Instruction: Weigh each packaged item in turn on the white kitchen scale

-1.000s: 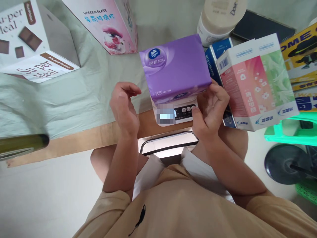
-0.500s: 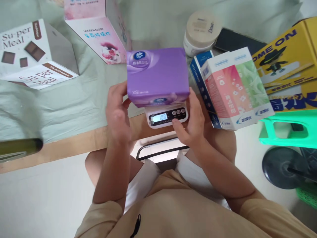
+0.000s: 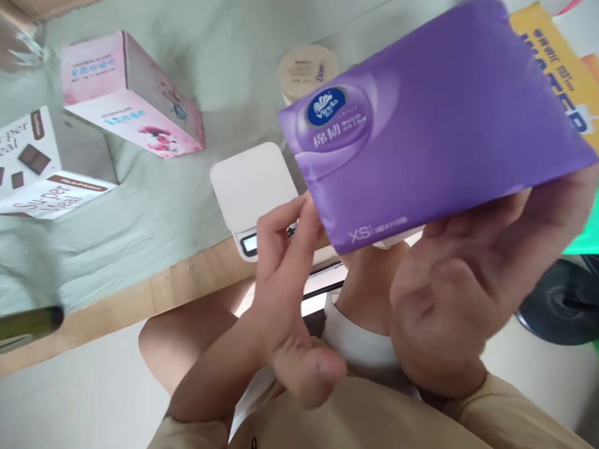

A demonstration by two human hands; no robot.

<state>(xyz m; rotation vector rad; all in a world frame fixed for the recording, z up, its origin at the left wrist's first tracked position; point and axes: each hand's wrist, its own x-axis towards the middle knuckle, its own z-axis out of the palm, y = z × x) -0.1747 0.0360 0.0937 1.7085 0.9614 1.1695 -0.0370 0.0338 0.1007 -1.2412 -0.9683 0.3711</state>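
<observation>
A purple tissue pack (image 3: 430, 125) is raised close to the camera, filling the upper right. My right hand (image 3: 468, 293) grips it from underneath, fingers wrapped round its right end. My left hand (image 3: 290, 280) touches its lower left corner with the fingertips, fingers extended. Below and behind the pack, a small white kitchen scale (image 3: 250, 187) sits bare at the table's front edge, its display partly hidden by my left fingers.
A pink box (image 3: 126, 100) and a white "Super Meal" box (image 3: 42, 174) lie on the green cloth (image 3: 178, 206) at left. A cream jar (image 3: 306, 68) stands behind the scale. A yellow box (image 3: 556, 75) shows at right, a dark round base (image 3: 556, 305) on the floor.
The tissue pack has been lifted off the scale and brought up toward the camera and right. Both hands rose with it; the scale's platform now shows bare.
</observation>
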